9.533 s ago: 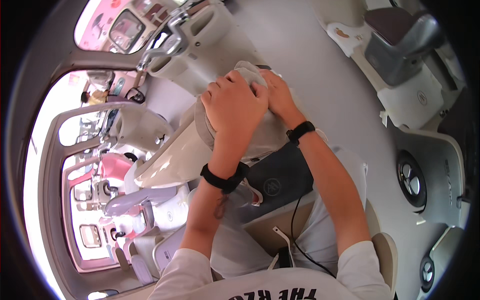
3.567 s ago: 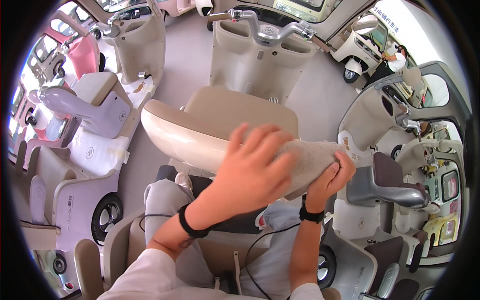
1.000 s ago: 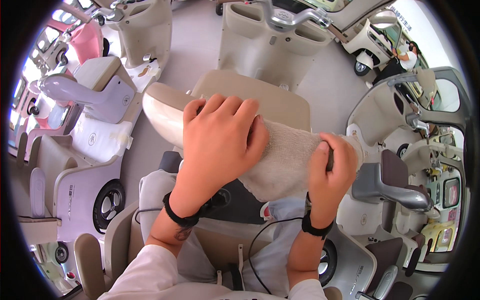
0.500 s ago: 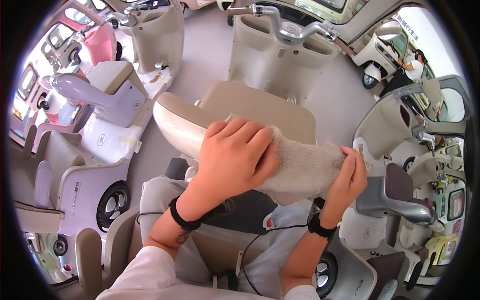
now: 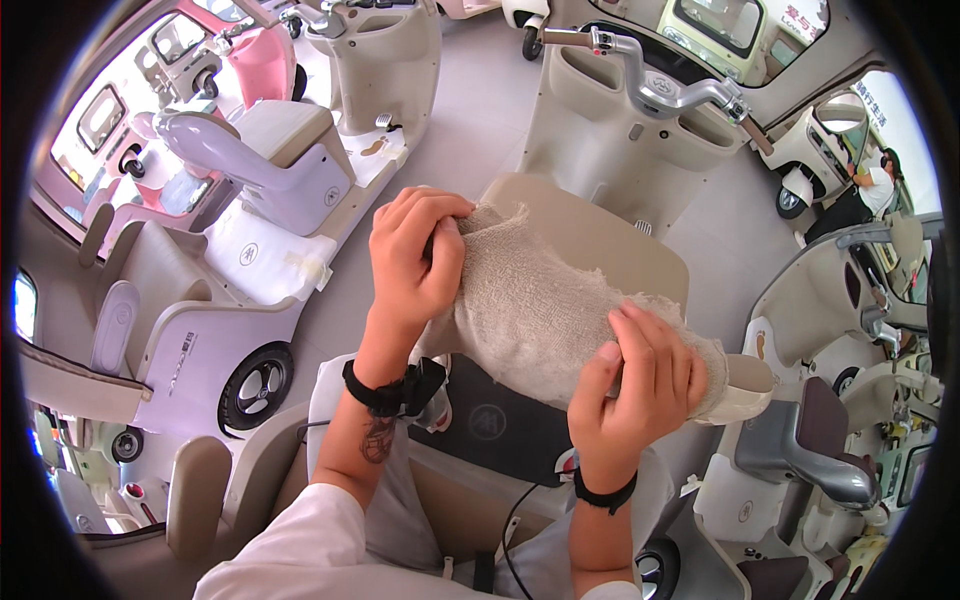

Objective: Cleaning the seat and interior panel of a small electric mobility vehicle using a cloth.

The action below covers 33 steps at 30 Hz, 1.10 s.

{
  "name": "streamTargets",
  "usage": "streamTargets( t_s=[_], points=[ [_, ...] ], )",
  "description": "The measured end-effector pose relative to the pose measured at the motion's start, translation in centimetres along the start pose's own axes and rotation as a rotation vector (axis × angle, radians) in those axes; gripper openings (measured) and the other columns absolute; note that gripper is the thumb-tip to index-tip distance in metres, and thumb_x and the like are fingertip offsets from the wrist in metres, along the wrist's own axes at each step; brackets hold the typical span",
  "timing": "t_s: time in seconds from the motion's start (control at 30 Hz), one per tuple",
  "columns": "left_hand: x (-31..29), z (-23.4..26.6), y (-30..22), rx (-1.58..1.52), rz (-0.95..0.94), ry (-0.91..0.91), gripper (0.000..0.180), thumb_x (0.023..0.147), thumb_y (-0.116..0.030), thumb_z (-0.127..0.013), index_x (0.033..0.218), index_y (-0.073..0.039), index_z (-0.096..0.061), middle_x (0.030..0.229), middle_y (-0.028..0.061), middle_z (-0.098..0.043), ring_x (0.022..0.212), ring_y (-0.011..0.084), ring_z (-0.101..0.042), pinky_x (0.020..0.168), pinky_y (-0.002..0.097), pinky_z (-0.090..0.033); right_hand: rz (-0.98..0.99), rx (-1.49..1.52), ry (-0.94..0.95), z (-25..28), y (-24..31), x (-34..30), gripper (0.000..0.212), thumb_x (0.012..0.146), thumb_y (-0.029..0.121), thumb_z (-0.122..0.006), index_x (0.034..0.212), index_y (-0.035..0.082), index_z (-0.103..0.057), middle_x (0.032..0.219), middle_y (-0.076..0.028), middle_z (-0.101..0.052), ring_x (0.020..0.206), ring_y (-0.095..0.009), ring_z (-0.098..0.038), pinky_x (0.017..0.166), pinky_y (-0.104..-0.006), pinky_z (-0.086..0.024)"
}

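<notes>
A beige terry cloth (image 5: 540, 305) with frayed edges lies over the backrest of a seat, hiding most of it. Only the backrest's cream right end (image 5: 750, 380) sticks out past the cloth. My left hand (image 5: 415, 260) is closed around the cloth's left end, its thumb bent on top. On the right part of the cloth rests my right hand (image 5: 645, 380), fingers curled and closed on the fabric. Beyond the cloth, the tan seat cushion (image 5: 600, 235) shows. Both wrists carry black bands.
Ahead stand a silver handlebar (image 5: 660, 90) and a cream front panel (image 5: 635, 130). A lilac scooter (image 5: 240, 260) is at left, a grey-seated vehicle (image 5: 770, 455) at right. A black cable (image 5: 508, 535) hangs by my legs. Another person (image 5: 875, 195) is at far right.
The view has swung so the surroundings sit farther right. My left hand has gone to the backrest's left end; my right hand has come down onto the cloth, which now covers the backrest.
</notes>
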<state>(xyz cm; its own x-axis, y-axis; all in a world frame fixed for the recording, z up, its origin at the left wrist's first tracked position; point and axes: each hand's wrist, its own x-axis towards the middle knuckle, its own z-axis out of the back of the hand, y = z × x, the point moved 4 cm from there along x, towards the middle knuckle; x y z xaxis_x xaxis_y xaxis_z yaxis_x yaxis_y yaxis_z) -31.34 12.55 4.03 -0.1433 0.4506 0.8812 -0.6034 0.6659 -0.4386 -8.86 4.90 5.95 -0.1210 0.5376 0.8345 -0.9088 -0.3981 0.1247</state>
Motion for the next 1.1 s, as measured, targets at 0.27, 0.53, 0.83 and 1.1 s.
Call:
streamTargets(
  t_s=[0.27, 0.53, 0.83, 1.1],
  points=[
    [0.8, -1.3, -5.1, 0.269, -0.027, 0.255, 0.016, 0.074, -0.006, -0.059, 0.088, -0.006, -0.067, 0.089, 0.0041, -0.069, 0.090, 0.0234, -0.063, 0.093, 0.0485, -0.040, -0.010, 0.073, -0.010, 1.8, -4.1, -0.5, 0.023, 0.086, 0.010, -0.054, 0.104, 0.004, -0.069, 0.105, -0.008, -0.073, 0.101, -0.031, -0.067, 0.091, -0.0422, -0.043],
    [-1.0, -5.0, -10.1, 0.280, -0.086, 0.452, 0.024, 0.076, -0.014, -0.059, 0.098, -0.009, -0.068, 0.102, 0.0034, -0.070, 0.100, 0.0230, -0.065, 0.106, 0.0516, -0.029, -0.176, -0.033, -0.052, 4.2, -10.4, -2.1, 0.035, 0.097, 0.017, -0.040, 0.102, -0.001, -0.069, 0.105, -0.014, -0.072, 0.107, -0.035, -0.063, 0.098, -0.0453, -0.042],
    [-1.5, -5.9, -10.2, 0.207, -0.173, 0.173, 0.019, 0.069, -0.009, -0.062, 0.087, -0.008, -0.067, 0.088, 0.0022, -0.071, 0.086, 0.0217, -0.069, 0.081, 0.0337, -0.044, -0.211, 0.005, -0.251, 3.2, -11.1, -3.8, 0.045, 0.102, 0.026, -0.032, 0.098, 0.001, -0.070, 0.102, -0.011, -0.072, 0.103, -0.031, -0.062, 0.099, -0.0435, -0.040],
    [-0.7, -2.4, -5.7, 0.110, -0.168, 0.139, 0.015, 0.069, -0.001, -0.056, 0.081, -0.002, -0.065, 0.085, 0.0091, -0.072, 0.082, 0.0238, -0.070, 0.075, 0.0320, -0.046, -0.110, 0.027, -0.106, 2.1, -5.5, -3.8, 0.049, 0.101, 0.031, -0.030, 0.106, 0.007, -0.071, 0.114, -0.008, -0.071, 0.110, -0.031, -0.060, 0.105, -0.0455, -0.030]
  ],
)
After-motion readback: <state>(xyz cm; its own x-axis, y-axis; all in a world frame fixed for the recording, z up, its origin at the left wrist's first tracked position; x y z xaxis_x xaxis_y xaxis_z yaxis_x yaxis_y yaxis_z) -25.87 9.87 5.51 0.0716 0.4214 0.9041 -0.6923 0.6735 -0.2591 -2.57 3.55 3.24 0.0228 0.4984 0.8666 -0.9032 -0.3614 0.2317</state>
